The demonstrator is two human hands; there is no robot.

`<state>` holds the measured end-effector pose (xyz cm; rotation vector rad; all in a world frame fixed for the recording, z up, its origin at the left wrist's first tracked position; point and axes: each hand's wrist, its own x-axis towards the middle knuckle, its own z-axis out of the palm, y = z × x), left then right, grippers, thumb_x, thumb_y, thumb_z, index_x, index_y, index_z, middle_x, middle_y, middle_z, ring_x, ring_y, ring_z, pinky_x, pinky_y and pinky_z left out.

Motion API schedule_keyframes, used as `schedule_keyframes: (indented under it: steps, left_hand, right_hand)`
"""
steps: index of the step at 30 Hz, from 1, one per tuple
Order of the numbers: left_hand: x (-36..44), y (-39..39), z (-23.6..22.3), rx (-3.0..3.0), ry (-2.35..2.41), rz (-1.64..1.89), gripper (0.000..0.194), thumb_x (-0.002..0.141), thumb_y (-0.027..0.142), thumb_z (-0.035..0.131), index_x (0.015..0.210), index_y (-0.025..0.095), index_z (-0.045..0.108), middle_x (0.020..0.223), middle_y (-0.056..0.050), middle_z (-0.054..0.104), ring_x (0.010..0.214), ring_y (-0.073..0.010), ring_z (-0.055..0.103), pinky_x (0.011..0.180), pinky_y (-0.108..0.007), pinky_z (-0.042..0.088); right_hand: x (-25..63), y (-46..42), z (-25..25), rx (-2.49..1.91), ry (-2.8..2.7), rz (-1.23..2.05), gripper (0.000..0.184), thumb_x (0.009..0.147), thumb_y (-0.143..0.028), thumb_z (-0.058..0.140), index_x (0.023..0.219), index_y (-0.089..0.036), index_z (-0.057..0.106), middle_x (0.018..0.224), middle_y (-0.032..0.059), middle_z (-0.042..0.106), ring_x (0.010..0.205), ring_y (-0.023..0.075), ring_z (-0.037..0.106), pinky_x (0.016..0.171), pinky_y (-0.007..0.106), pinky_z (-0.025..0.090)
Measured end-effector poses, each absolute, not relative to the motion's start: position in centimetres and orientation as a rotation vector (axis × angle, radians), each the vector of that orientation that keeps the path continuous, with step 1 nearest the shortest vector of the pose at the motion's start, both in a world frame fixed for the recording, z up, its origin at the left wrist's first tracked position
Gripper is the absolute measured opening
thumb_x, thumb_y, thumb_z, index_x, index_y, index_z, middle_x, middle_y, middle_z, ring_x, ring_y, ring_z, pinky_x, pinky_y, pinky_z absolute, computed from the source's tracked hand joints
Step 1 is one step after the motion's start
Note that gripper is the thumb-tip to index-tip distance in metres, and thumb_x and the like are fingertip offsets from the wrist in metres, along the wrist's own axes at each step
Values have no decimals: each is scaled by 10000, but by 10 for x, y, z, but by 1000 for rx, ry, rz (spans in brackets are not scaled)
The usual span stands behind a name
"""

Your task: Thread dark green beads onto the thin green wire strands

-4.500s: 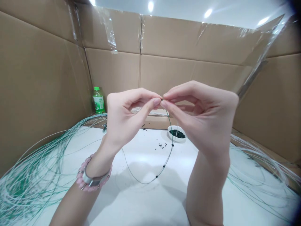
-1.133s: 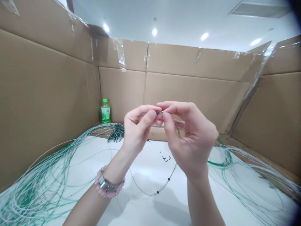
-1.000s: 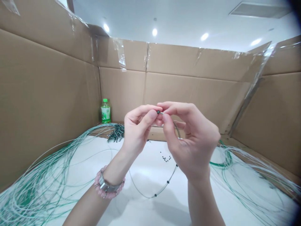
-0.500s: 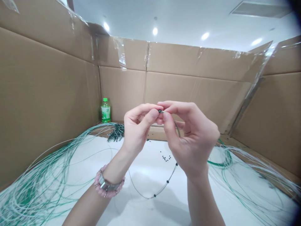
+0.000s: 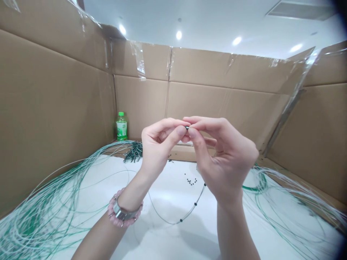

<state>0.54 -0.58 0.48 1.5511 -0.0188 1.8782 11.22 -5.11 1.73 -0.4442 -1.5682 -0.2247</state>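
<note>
Fingertip to fingertip, my left hand (image 5: 159, 141) and my right hand (image 5: 221, 151) meet in front of the back cardboard wall. Between thumb and index finger my left hand pinches a small dark green piece (image 5: 187, 127), mostly covered by the fingertips. My right thumb and index finger close on a thin wire right beside that piece; its pale tip barely shows. Below the hands hangs a loop of thin grey-green wire (image 5: 159, 215). Several small black pieces (image 5: 181, 220) sit spaced along its right side, and the upper right part passes behind my right hand.
Tiny black pieces (image 5: 191, 181) lie scattered on the white table (image 5: 168, 245). Bundles of green and white wires (image 5: 35, 220) spread at the left, with more wires (image 5: 273, 202) at the right. A green-capped bottle (image 5: 121, 127) stands in the corner of the cardboard walls (image 5: 227, 108).
My fingertips have come closer together, covering more of the small dark piece. My right hand has shifted slightly right, and the hanging loop has risen a little.
</note>
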Motion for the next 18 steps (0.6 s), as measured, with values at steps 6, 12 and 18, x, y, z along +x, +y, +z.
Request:
schedule_keyframes:
  steps: [6,12,18]
  left_hand:
    - [6,-4,5,1555,10,1914,54,770,281,683,760,236,711,655,41,666,586,-45,619,579,-127,537]
    - [7,-1,5,1547,59,1887,107,766,278,687,702,191,684,619,38,637,550,-38,580,563,-133,510]
    - [8,2,4,1545,90,1835,116,765,295,687,710,193,677,635,33,643,554,-47,582,564,-145,517]
  right_hand:
    - [113,-50,18,-467,-1554,-122,114,812,-114,619,828,-226,636,891,-3,700,837,133,670,638,239,604]
    - [115,-47,22,-558,-1542,-101,91,822,-172,615,745,-222,614,743,-30,621,693,89,605,474,172,507]
    - [118,-42,21,-546,-1556,29,91,837,-183,595,754,-220,610,720,-36,618,663,82,606,455,157,506]
